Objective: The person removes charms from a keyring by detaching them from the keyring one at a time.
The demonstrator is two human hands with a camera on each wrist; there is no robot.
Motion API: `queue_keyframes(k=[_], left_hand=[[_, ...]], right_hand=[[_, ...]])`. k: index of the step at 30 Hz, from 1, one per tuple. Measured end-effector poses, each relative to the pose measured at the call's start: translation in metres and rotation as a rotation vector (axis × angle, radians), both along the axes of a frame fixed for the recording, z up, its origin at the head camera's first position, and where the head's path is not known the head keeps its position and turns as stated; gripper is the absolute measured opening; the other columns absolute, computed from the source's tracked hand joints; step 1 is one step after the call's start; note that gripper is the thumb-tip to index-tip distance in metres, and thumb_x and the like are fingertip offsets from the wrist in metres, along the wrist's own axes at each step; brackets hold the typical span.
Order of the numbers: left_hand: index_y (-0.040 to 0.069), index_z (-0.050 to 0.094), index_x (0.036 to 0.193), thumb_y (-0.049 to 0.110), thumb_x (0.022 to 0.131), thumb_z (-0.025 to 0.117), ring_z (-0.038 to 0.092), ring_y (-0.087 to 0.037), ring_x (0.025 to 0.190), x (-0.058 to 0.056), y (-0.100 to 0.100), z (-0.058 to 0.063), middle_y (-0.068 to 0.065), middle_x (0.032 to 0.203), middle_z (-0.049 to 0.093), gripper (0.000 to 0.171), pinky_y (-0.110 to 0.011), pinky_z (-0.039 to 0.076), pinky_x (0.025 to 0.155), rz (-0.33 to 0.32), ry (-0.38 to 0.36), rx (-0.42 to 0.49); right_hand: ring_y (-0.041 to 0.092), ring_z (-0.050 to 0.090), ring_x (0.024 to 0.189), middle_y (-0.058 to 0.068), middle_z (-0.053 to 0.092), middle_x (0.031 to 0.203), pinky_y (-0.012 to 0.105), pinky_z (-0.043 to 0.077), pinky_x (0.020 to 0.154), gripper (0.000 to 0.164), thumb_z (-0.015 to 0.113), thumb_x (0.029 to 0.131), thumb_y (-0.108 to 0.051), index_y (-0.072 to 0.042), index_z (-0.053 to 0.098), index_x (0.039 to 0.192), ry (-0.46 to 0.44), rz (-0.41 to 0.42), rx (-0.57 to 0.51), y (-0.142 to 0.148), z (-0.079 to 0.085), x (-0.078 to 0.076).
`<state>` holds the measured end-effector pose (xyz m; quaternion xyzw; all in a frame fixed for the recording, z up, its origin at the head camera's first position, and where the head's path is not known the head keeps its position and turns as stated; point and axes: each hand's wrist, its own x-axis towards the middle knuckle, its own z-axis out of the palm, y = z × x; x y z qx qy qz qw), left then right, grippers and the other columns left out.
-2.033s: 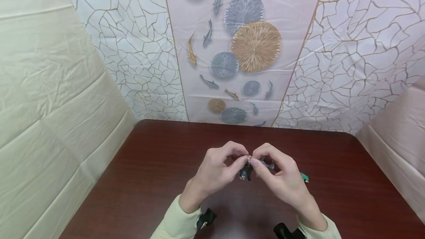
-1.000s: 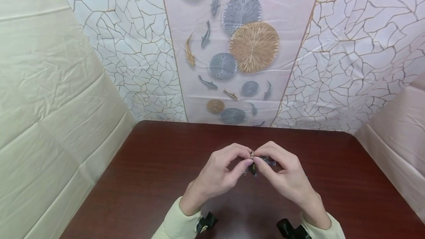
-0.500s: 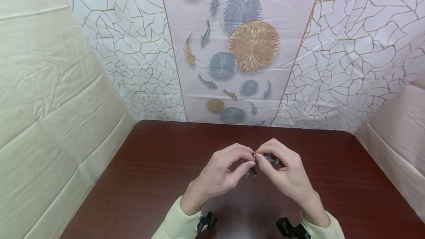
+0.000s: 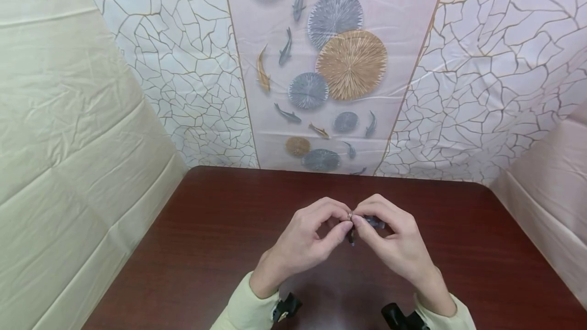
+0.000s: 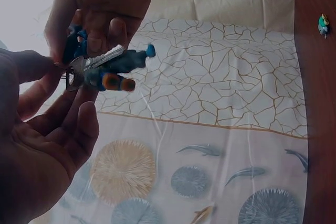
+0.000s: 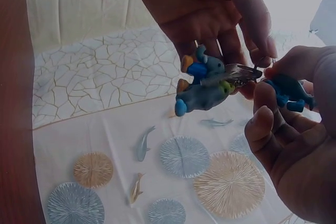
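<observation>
The left hand [image 4: 302, 236] and right hand [image 4: 396, 236] are raised above the table [image 4: 215, 228], wrists angled inward, fingertips meeting. Each bends thumb and forefinger to pinch a small metal ring [image 4: 350, 216], held over the middle of the tabletop, short of its far edge. Blue figurines [image 6: 202, 95] dangle from it beside the left hand; another blue figurine [image 6: 289, 90] hangs by the right palm. Pale sleeves [image 4: 247, 302] and black wrist devices [image 4: 287, 307] show toward the near edge. The table is glossy reddish-brown with rounded far corners; a green figurine [image 5: 323, 24] lies on it. Beyond the far edge hangs patterned cloth [image 4: 316, 131] with fish and discs; plain cream fabric [image 4: 91, 167] flanks the left edge.
</observation>
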<state>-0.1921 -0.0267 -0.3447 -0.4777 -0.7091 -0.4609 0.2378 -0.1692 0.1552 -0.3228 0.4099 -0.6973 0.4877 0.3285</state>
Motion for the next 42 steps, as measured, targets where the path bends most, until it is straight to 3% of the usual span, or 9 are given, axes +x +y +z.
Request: queue_keyframes(k=[11,16,21,25,29,36,42], left_hand=[[0.009,0.068,0.097,0.008,0.092,0.066,0.063,-0.002,0.086,-0.0007,-0.0006,0.001,-0.002,0.107,0.063,0.005,-0.009,0.051,0.077,0.023,0.083,-0.003],[0.009,0.067,0.099,0.009,0.094,0.064,0.061,0.0,0.081,-0.0009,0.0003,0.0,-0.001,0.106,0.064,0.006,-0.009,0.052,0.071,-0.002,0.028,0.007],[0.011,0.068,0.097,0.015,0.097,0.061,0.059,0.001,0.079,-0.0012,0.0011,-0.0021,0.001,0.102,0.065,0.008,-0.008,0.05,0.066,0.025,-0.04,0.013],[0.01,0.068,0.093,0.013,0.096,0.062,0.058,0.0,0.078,-0.0022,0.0012,-0.0024,0.001,0.1,0.065,0.007,-0.009,0.05,0.065,0.033,-0.032,0.031],[0.009,0.069,0.093,0.01,0.094,0.064,0.06,0.0,0.078,-0.0027,0.0007,-0.0024,-0.001,0.104,0.065,0.005,-0.008,0.05,0.065,0.019,-0.009,0.044],[0.01,0.071,0.091,0.01,0.092,0.066,0.063,-0.008,0.097,-0.0046,0.0006,-0.0013,-0.002,0.106,0.064,0.005,-0.014,0.051,0.082,0.036,0.077,0.04],[0.009,0.071,0.094,0.008,0.09,0.068,0.061,-0.01,0.103,-0.0047,0.0014,-0.0005,-0.003,0.109,0.066,0.005,-0.017,0.051,0.087,0.048,0.096,0.039]], right_hand=[[0.005,0.049,0.071,0.002,0.059,0.081,0.02,0.038,0.056,0.029,0.065,0.073,0.023,-0.003,0.066,0.087,-0.038,-0.046,0.005,-0.0006,0.0015,0.0008],[0.005,0.051,0.072,0.003,0.06,0.081,0.02,0.039,0.057,0.03,0.065,0.073,0.023,-0.004,0.067,0.087,-0.039,-0.045,-0.003,0.0005,-0.0024,-0.0024],[0.005,0.053,0.072,0.005,0.061,0.082,0.019,0.041,0.057,0.024,0.066,0.078,0.019,-0.003,0.067,0.088,-0.035,-0.016,0.0,-0.0005,-0.0011,-0.0017],[0.006,0.053,0.073,0.006,0.061,0.082,0.02,0.041,0.057,0.02,0.067,0.081,0.015,-0.004,0.068,0.088,-0.028,-0.006,0.002,0.0006,-0.0035,-0.0034],[0.005,0.051,0.072,0.004,0.061,0.082,0.02,0.039,0.056,0.026,0.066,0.077,0.019,-0.004,0.068,0.088,-0.027,-0.016,0.004,0.0003,-0.0029,-0.0029],[0.005,0.05,0.07,0.002,0.06,0.08,0.02,0.038,0.056,0.03,0.065,0.073,0.023,-0.004,0.067,0.086,-0.034,-0.031,0.001,-0.0016,0.0026,0.0003],[0.005,0.049,0.071,0.003,0.06,0.08,0.02,0.038,0.057,0.03,0.065,0.073,0.023,-0.004,0.067,0.086,-0.04,-0.037,-0.001,-0.0008,0.0038,0.0014]])
